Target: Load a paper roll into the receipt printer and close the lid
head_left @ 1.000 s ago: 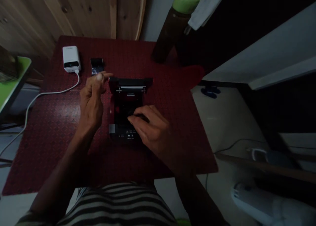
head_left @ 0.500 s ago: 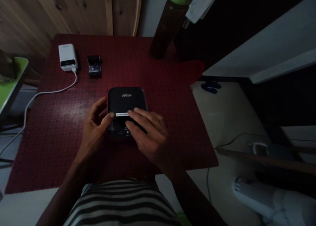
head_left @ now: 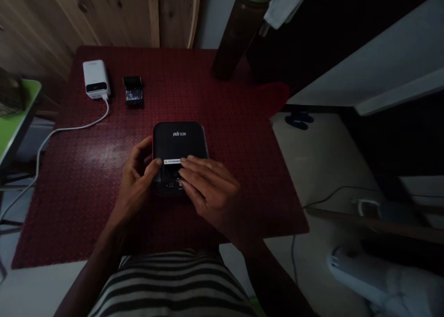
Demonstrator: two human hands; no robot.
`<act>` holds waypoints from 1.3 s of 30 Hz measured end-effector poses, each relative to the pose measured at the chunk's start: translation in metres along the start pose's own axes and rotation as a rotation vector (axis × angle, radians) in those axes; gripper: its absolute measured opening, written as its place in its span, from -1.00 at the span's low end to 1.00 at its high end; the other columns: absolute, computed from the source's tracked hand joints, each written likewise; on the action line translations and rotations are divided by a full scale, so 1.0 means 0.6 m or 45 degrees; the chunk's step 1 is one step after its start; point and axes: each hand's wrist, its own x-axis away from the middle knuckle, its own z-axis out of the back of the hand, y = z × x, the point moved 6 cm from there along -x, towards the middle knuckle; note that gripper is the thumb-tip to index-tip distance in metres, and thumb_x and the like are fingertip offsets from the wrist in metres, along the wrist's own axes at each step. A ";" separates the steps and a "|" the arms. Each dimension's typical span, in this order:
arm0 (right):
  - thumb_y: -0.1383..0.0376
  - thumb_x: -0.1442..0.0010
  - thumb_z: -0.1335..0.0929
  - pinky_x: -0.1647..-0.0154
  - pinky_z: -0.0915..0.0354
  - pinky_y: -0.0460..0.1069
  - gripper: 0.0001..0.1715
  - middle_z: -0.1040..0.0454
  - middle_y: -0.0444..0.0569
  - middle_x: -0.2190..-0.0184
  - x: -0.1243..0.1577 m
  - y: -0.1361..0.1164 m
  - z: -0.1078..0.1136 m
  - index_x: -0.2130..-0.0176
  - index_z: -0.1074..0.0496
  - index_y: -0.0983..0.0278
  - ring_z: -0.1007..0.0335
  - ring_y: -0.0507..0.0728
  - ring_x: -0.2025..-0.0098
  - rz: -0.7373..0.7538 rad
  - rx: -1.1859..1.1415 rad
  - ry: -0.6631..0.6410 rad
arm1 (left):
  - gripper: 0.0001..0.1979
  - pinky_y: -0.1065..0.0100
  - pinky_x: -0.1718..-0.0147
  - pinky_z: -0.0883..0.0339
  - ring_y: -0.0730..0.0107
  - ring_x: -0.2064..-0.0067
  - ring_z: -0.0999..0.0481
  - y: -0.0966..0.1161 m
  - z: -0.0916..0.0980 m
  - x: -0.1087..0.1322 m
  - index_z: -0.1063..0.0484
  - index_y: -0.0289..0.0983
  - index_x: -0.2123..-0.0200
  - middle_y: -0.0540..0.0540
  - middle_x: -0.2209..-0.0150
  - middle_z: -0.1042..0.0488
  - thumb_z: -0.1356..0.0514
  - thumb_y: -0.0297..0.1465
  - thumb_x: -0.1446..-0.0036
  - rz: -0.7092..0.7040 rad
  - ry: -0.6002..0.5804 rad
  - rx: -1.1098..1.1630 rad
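Head view: black device [head_left: 178, 143] lies flat, lid down, on the red table [head_left: 243, 178], between both hands.
Left grip [head_left: 137, 176]: thumb and fingers parted; thumb on the lid's front left, fingers along the left side.
Right grip [head_left: 211, 183]: fingers together and outstretched, not curled round anything visible; fingertips touch the lid's front strip, the hand covering the device's front right.
Lid logo [head_left: 179, 134]: white stylised letters, then Chinese characters; too small to read surely.
Warning label [head_left: 171, 161]: white strip, yellow triangle, tiny Chinese text, right end under the fingers.
Front panel [head_left: 170, 185]: small white markings, blurred.
Power bank [head_left: 96, 79]: back left, dark display, faint print, white cable [head_left: 78, 127] running off left.
Black item [head_left: 133, 91]: between power bank and device.
Bottle [head_left: 234, 35]: near the back edge, right.
Room: table surface stretches right of the right hand to the side edge; the front edge sits close to the striped shirt [head_left: 169, 284].
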 end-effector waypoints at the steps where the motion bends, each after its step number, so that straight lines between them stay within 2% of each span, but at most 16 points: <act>1: 0.44 -0.58 -0.42 -0.26 -0.67 0.19 -0.76 -0.81 0.12 -0.12 0.003 0.002 0.004 -0.11 -0.69 0.29 -0.77 0.25 -0.22 -0.016 -0.035 0.005 | -0.38 0.05 -0.22 -0.65 -0.03 -0.29 -0.70 0.001 0.000 0.003 -0.60 -0.13 -0.32 -0.20 -0.35 -0.65 -0.54 -0.07 -0.27 0.011 0.008 0.006; 4: 0.45 -0.56 -0.42 -0.32 -0.65 0.21 -0.67 -0.79 0.12 -0.17 0.015 0.012 0.026 -0.23 -0.64 0.26 -0.73 0.24 -0.27 -0.105 -0.116 0.100 | -0.40 -0.01 -0.31 -0.58 -0.07 -0.36 -0.65 0.001 0.001 0.018 -0.61 -0.10 -0.34 -0.18 -0.36 -0.65 -0.48 -0.02 -0.33 0.082 0.044 0.041; 7: 0.47 -0.52 -0.45 -0.27 -0.66 0.22 -0.67 -0.81 0.08 -0.09 0.038 0.030 0.054 -0.17 -0.67 0.21 -0.76 0.23 -0.18 -0.236 -0.105 0.253 | -0.40 -0.02 -0.34 -0.55 -0.09 -0.42 -0.60 -0.001 0.005 0.036 -0.60 -0.07 -0.38 -0.15 -0.39 -0.63 -0.44 -0.07 -0.35 0.140 0.047 0.073; 10: 0.43 -0.53 -0.45 -0.16 -0.69 0.19 -0.73 -0.82 0.01 0.02 0.066 0.049 0.061 -0.11 -0.69 0.16 -0.78 0.22 -0.05 -0.373 -0.098 0.300 | -0.42 0.04 -0.26 -0.61 -0.08 -0.41 -0.60 0.000 0.008 0.045 -0.62 -0.03 -0.37 -0.11 -0.40 -0.62 -0.46 -0.19 -0.30 0.129 0.035 0.037; 12: 0.31 -0.55 -0.48 -0.15 -0.69 0.20 -0.75 -0.81 0.04 -0.02 0.083 0.057 0.051 -0.16 -0.67 0.17 -0.77 0.24 -0.08 -0.440 -0.124 0.258 | -0.44 0.08 -0.22 -0.63 -0.07 -0.41 -0.60 0.002 0.008 0.045 -0.63 -0.01 -0.36 -0.09 -0.40 -0.62 -0.45 -0.23 -0.31 0.112 0.030 0.017; 16: -0.01 -0.48 -0.56 -0.16 -0.71 0.23 -0.40 -0.76 0.15 -0.16 0.102 0.063 0.024 -0.34 -0.57 0.19 -0.76 0.32 -0.17 -0.533 -0.172 0.161 | -0.48 0.11 -0.17 -0.67 -0.06 -0.40 -0.61 0.007 0.006 0.044 -0.65 0.01 -0.33 -0.11 -0.39 -0.63 -0.44 -0.26 -0.32 0.092 0.042 -0.012; 18: -0.05 -0.45 -0.58 -0.17 -0.71 0.26 -0.34 -0.76 0.15 -0.16 0.103 0.064 0.017 -0.35 -0.56 0.18 -0.76 0.33 -0.16 -0.535 -0.160 0.137 | -0.49 0.12 -0.15 -0.68 -0.06 -0.38 -0.63 0.010 0.002 0.044 -0.65 -0.01 -0.33 -0.12 -0.39 -0.63 -0.43 -0.25 -0.32 0.092 0.040 -0.005; 29: -0.04 -0.47 -0.56 -0.17 -0.72 0.21 -0.37 -0.77 0.14 -0.11 0.092 0.063 0.019 -0.34 -0.56 0.22 -0.77 0.29 -0.14 -0.457 -0.195 0.129 | -0.45 0.11 -0.20 -0.63 0.00 -0.30 -0.68 0.007 0.000 0.042 -0.62 -0.07 -0.32 -0.16 -0.36 -0.64 -0.44 -0.23 -0.28 0.163 0.058 0.007; 33: -0.02 -0.45 -0.58 -0.16 -0.72 0.23 -0.36 -0.78 0.14 -0.11 0.094 0.063 0.018 -0.35 -0.57 0.20 -0.78 0.31 -0.12 -0.471 -0.184 0.137 | -0.50 0.13 -0.22 -0.63 0.01 -0.34 -0.66 0.008 -0.002 0.043 -0.62 -0.06 -0.31 -0.14 -0.36 -0.65 -0.42 -0.26 -0.31 0.124 0.068 0.000; 39: 0.04 -0.41 -0.62 -0.17 -0.72 0.23 -0.34 -0.78 0.13 -0.12 0.095 0.066 0.019 -0.37 -0.58 0.18 -0.78 0.32 -0.12 -0.466 -0.165 0.108 | -0.51 0.04 -0.33 -0.58 -0.04 -0.42 -0.61 0.009 -0.007 0.046 -0.63 -0.05 -0.33 -0.14 -0.42 -0.60 -0.40 -0.24 -0.36 0.090 0.079 -0.033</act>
